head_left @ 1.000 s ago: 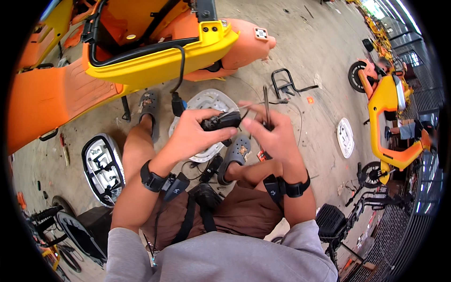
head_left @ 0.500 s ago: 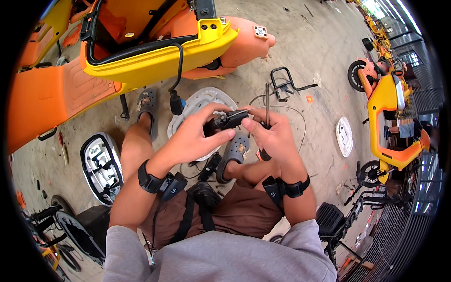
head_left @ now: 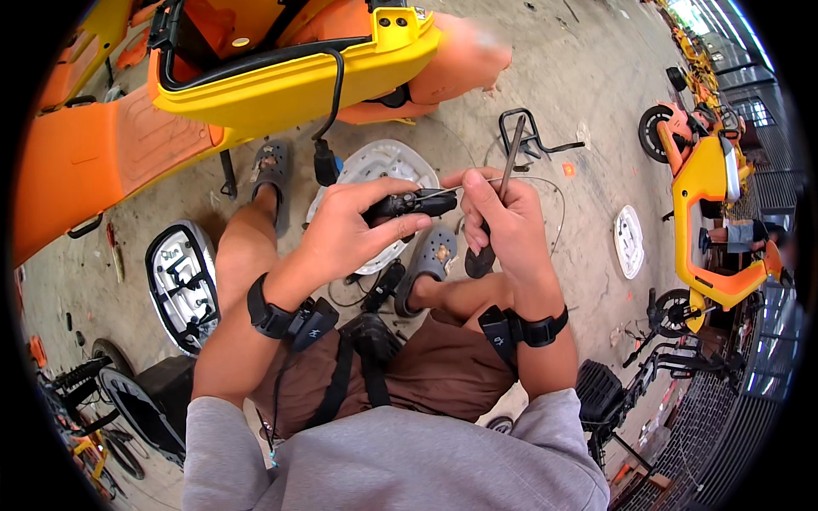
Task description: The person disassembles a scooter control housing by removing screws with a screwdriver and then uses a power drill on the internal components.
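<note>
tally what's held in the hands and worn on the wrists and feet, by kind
Black part: 1
Screwdriver: 1
Thin cable: 1
Black wristbands: 2
Grey clogs: 2
Total: 7

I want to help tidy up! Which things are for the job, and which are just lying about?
For the job:
black part, in the left hand
thin wire, pinched by the right hand
screwdriver, also in the right hand

Seemingly just lying about:
bent black frame
small white cover
orange scrap
</note>
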Motion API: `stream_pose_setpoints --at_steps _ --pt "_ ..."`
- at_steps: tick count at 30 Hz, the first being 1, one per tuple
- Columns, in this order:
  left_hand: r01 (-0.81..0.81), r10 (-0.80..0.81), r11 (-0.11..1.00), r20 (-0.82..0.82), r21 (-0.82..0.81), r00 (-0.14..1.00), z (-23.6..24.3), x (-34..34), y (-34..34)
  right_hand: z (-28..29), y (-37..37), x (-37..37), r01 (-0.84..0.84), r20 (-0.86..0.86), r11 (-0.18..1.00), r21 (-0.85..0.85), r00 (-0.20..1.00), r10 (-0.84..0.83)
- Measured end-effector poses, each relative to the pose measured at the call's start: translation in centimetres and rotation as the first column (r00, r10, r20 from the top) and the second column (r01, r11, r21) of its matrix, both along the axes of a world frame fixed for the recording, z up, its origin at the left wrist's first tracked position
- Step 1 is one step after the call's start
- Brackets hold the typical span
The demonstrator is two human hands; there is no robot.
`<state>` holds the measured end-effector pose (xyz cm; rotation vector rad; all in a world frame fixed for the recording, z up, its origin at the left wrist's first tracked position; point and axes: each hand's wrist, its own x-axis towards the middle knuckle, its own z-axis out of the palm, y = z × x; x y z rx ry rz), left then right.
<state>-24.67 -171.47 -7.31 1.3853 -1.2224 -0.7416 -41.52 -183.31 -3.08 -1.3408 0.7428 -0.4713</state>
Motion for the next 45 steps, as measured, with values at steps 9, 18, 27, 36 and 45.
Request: stream_pose_setpoints --at_steps 9,18,27,36,45 --pt "-0.043 0.037 0.999 0.169 0.029 0.985 -0.7 1.0 0.3 -1.2 0.5 0.8 0.054 -0.085 0.961 -0.272 0.993 -0.080" --pt "0.114 -0.109 0.963 -0.036 0.243 0.993 0.1 1.8 1.0 -1.4 0.8 0.4 -0.020 -0.121 0.950 -0.312 0.993 -0.019" --pt "0.211 -0.137 0.942 -0.276 0.261 0.951 0.8 2.5 1.3 -0.5 1.7 0.3 -0.040 -0.100 0.934 -0.356 0.995 0.005" --pt "0.068 -0.020 0.989 -0.337 0.132 0.941 0.5 1.9 1.1 -1.0 1.5 1.0 0.085 0.000 0.996 0.034 0.996 -0.085" --pt "0.085 -0.056 0.992 -0.280 0.089 0.958 -0.4 1.7 0.9 -0.3 1.9 1.5 0.048 0.086 0.985 0.167 0.994 -0.063"
